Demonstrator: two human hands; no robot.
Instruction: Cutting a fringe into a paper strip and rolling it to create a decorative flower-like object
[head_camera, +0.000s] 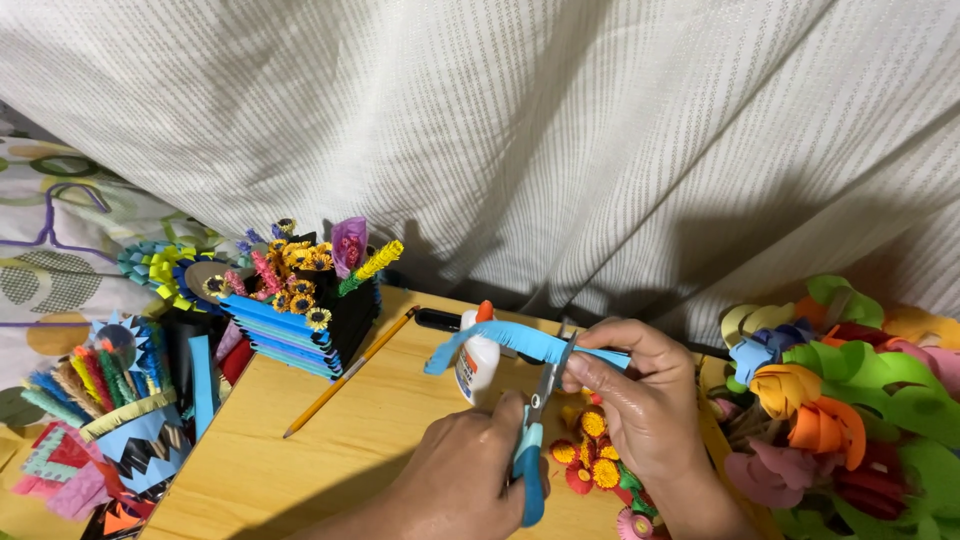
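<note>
Two hands are meeting at lower centre above the wooden tabletop (340, 430): the right hand (640, 400) is pinching a light, floppy blue paper strip (500, 342) near its right end. The left hand (460, 480), fingers closed, is gripping blue-handled scissors (535, 440), blades biting the strip beside those fingers.

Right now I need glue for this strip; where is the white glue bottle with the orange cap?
In the head view, the white glue bottle with the orange cap stands centre on the wooden table, behind the blue paper strip.

Scissor handles (527, 470) behind left hand (465, 480)
</note>
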